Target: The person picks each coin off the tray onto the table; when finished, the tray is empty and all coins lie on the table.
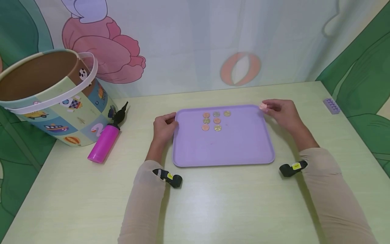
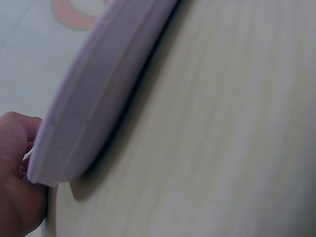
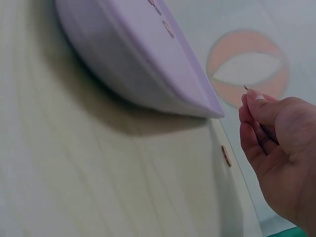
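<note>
A purple tray (image 1: pixel 237 149) lies on the table with several copper, silver and gold-coloured coins (image 1: pixel 216 120) near its upper middle, set out in short rows. At the tray's left edge my left hand (image 1: pixel 164 128) grips the rim; in the left wrist view part of that hand (image 2: pixel 17 168) is hidden behind the tray's corner. Just beyond the upper right corner, my right hand (image 1: pixel 283 115) pinches a coin between thumb and fingertips. The right wrist view shows this coin (image 3: pixel 246 88) edge-on, raised. Another copper coin (image 3: pixel 226 156) lies on the table below that hand.
A patterned bucket (image 1: pixel 76 108) with a white handle stands at the left. Beside it lies a pink bottle (image 1: pixel 104 144) with a black top. A small purple studded block (image 1: pixel 331 106) sits near the table's right edge. A printed curtain (image 1: pixel 182 47) hangs behind the table.
</note>
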The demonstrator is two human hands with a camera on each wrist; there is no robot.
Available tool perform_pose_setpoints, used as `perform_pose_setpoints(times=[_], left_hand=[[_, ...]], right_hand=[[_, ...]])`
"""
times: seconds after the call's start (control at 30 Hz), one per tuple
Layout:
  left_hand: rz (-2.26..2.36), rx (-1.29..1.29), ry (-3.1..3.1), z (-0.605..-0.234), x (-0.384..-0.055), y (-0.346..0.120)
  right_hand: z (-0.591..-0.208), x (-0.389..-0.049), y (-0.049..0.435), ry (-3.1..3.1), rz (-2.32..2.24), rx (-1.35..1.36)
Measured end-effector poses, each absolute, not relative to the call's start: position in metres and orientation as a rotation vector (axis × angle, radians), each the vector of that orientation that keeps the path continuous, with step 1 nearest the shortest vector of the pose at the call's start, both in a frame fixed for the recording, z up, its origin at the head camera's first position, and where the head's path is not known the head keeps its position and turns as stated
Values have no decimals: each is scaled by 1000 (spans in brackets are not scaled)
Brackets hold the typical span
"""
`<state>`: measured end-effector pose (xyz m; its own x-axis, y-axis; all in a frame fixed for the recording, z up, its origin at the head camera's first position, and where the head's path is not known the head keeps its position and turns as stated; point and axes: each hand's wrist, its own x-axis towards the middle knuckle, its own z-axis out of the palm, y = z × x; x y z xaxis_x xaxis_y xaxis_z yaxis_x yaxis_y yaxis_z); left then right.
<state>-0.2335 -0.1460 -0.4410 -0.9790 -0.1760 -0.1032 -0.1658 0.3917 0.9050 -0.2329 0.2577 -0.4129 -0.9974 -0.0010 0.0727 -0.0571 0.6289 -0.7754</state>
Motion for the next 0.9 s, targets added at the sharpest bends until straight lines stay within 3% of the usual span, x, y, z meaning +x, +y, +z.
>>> perform_pose_setpoints(times=[0.9], left_hand=[[-1698, 325, -2619, -440, -233, -146]], right_hand=[[-432, -235, 319, -2849, 1093, -182]])
